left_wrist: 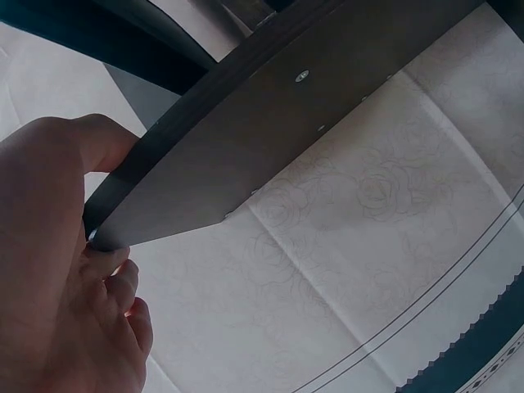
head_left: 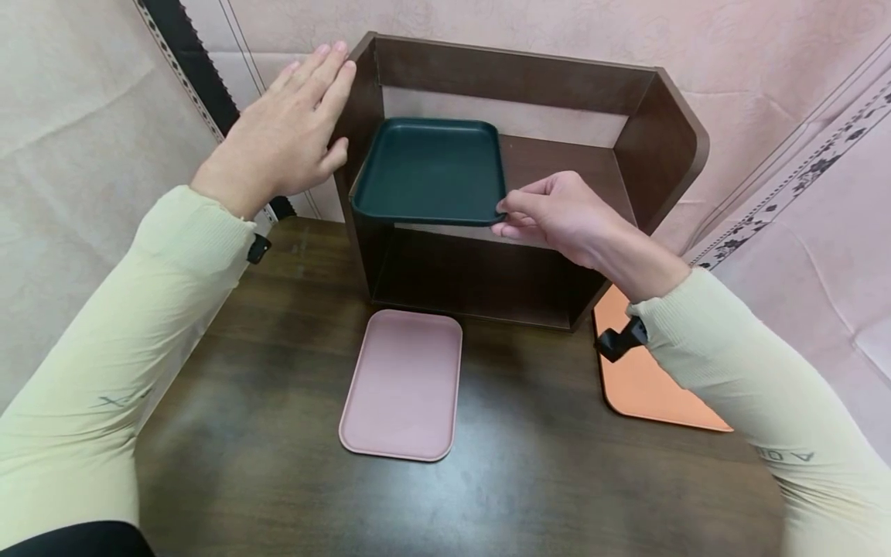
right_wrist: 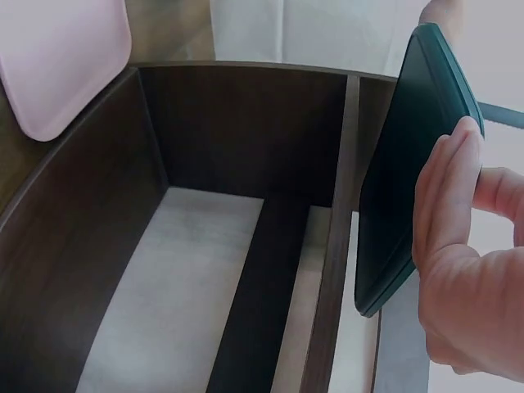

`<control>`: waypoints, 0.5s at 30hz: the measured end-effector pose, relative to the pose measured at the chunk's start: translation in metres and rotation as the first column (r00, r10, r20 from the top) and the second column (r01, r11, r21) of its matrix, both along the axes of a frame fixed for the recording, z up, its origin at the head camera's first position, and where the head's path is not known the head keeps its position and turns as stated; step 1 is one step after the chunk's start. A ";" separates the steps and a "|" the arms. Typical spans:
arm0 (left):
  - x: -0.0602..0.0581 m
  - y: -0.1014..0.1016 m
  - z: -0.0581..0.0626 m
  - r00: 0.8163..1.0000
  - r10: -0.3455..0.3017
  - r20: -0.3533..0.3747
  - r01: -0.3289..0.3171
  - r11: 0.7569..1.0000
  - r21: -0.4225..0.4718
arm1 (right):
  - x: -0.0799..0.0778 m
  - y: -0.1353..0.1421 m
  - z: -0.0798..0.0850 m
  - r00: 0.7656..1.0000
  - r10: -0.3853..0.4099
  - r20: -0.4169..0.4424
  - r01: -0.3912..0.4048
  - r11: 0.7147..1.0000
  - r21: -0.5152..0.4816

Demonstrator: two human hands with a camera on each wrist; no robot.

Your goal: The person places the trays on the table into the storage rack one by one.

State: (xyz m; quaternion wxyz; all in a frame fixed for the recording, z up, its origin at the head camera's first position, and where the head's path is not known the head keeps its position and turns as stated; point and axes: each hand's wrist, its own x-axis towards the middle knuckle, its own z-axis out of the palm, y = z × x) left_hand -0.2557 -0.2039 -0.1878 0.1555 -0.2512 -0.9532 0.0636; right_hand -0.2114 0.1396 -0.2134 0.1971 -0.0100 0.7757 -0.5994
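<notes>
My right hand [head_left: 564, 216] pinches the near right corner of a dark green tray [head_left: 435, 170]. This tray lies level at the upper opening of a dark brown two-tier shelf [head_left: 501, 66], toward its left side. The right wrist view shows the fingers on one face of the green tray [right_wrist: 409, 164] and the thumb on the other. Against the shelf's left side panel [left_wrist: 246, 139] rests my left hand [head_left: 281, 128], fingers extended in the head view and thumb at the panel's front edge. The shelf's lower compartment [head_left: 473, 275] shows beneath the tray.
A pink tray [head_left: 402, 387] lies on the brown wooden table [head_left: 278, 433] before the shelf. To the right lies an orange tray [head_left: 647, 394], partly covered by the right forearm. Pale patterned cloth [head_left: 752, 46] hangs behind the shelf.
</notes>
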 end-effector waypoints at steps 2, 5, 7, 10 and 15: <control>0.000 0.000 0.000 1.000 -0.002 0.003 0.002 1.000 -0.001 | -0.005 -0.002 -0.001 1.000 -0.006 0.002 0.006 1.000 -0.004; 0.000 0.000 0.000 1.000 -0.006 0.004 0.006 1.000 -0.004 | -0.012 -0.006 -0.002 1.000 -0.008 -0.003 0.008 1.000 -0.013; 0.000 0.000 0.000 1.000 -0.008 0.003 0.008 1.000 -0.004 | -0.016 -0.008 -0.002 1.000 -0.016 -0.007 0.016 1.000 -0.021; 0.000 0.001 -0.001 1.000 -0.004 -0.001 0.004 1.000 -0.004 | -0.021 -0.012 -0.003 1.000 -0.024 -0.009 0.024 0.999 -0.033; 0.001 0.002 -0.001 1.000 0.001 -0.005 -0.001 1.000 0.002 | -0.028 -0.017 -0.007 0.999 -0.036 -0.021 0.035 0.997 -0.062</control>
